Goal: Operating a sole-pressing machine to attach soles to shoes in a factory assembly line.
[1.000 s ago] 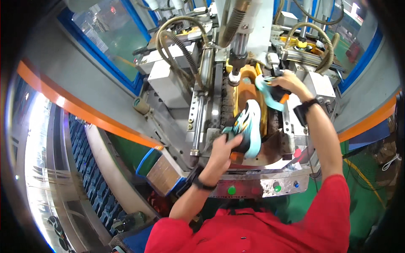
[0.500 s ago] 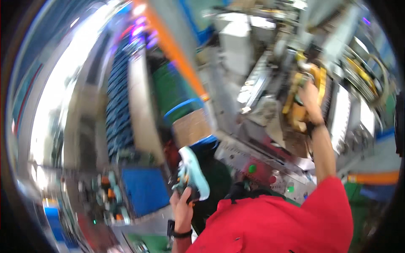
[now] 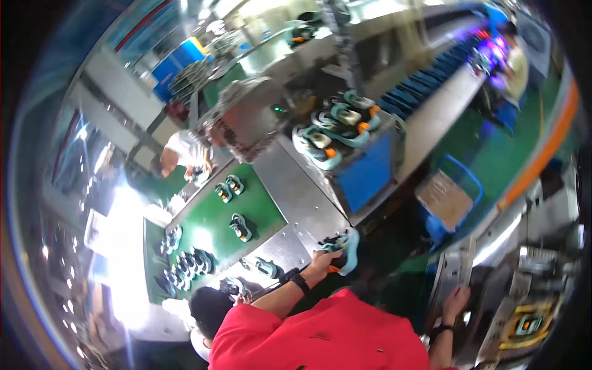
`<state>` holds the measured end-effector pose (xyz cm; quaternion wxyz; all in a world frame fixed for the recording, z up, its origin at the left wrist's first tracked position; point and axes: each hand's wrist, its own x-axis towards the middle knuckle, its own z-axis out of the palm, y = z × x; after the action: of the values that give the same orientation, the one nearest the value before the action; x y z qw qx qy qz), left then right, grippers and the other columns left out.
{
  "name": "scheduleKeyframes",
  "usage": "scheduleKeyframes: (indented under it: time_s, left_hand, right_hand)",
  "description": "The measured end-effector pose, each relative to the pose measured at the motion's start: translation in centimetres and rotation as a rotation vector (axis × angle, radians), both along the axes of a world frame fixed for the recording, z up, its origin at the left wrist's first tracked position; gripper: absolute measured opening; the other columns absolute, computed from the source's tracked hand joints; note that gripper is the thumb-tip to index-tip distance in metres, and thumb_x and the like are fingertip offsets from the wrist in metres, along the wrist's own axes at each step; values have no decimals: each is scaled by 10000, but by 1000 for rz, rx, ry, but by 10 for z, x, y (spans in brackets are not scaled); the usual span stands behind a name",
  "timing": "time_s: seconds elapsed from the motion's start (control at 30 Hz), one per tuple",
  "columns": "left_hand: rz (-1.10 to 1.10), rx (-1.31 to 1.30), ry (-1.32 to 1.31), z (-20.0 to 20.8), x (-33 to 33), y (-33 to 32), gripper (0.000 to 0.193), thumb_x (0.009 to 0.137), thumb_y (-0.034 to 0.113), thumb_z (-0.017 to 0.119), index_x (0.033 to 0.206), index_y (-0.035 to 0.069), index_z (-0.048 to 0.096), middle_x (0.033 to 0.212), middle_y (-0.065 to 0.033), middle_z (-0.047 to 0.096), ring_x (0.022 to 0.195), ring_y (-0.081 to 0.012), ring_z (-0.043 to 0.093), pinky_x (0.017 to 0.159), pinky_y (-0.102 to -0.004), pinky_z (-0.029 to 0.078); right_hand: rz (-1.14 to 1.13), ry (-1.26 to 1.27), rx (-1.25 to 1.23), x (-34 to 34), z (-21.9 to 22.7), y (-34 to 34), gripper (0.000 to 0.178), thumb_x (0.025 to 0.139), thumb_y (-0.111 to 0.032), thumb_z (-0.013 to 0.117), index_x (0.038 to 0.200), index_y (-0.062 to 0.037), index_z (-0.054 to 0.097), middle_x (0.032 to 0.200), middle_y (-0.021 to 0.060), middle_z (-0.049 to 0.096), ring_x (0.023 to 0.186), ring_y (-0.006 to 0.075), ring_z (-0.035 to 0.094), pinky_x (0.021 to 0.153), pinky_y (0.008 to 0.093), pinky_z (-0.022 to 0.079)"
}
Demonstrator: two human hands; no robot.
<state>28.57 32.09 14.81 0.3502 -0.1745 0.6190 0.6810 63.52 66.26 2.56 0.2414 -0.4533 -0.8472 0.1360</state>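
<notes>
My left hand [image 3: 322, 264] is closed around a light-blue and black sneaker [image 3: 349, 253] with orange accents. It holds the shoe with its pale sole turned to the right, off the corner of a metal tabletop [image 3: 299, 237]. Lower right, my right hand [image 3: 455, 303] is beside the metal edge of a machine, fingers loosely bent, and no object shows in it. Farther right on that machine, a yellow frame [image 3: 525, 325] surrounds a dark and pale-blue item that I cannot make out clearly.
Several similar sneakers [image 3: 336, 132] stand on a blue-sided stand ahead. More shoes [image 3: 192, 264] sit on a green table [image 3: 256, 203] to the left. A co-worker [image 3: 185, 154] handles a shoe there; another person's dark-haired head [image 3: 213, 311] is close at my left. A blue trolley [image 3: 453, 200] carries a brown board.
My view has swung left, toward the green table. The right hand has come away from the yellow frame. The left hand still grips the sneaker.
</notes>
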Motion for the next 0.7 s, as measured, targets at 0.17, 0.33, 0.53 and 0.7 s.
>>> scheduleKeyframes:
  time_s: [0.17,0.33,0.53,0.7]
  left_hand:
    - [365,-201,92,-50,-95,-100,289,732,29,745,988,-42,632,902,-122,667,774,-224,669,697,-356,560]
    - [538,-247,233,-121,-209,-194,283,695,49,741,952,-6,636,878,-98,662,731,-211,654,665,-336,543]
    - [502,-932,212,-164,-292,-304,477,709,171,698,1103,-50,543,966,-213,650,929,-368,640,841,-425,503]
    - [352,-1082,203,-212,-316,-323,682,698,295,758,1173,-59,421,1135,-288,561,1018,-440,580,884,-481,475]
  right_hand:
    - [57,47,151,-48,48,56,101,834,-65,571,924,-19,562,843,149,552,795,335,548,717,408,446]
    - [345,154,126,-241,274,107,184,880,-8,576,1060,29,568,958,142,634,914,188,618,799,328,505]
    - [949,151,757,-567,519,-43,368,732,39,646,1094,-5,593,1043,166,607,976,351,579,857,410,462]
    - [1306,-91,1241,-811,594,-191,631,669,17,702,1266,-41,503,1296,136,511,1231,323,466,1049,415,386]
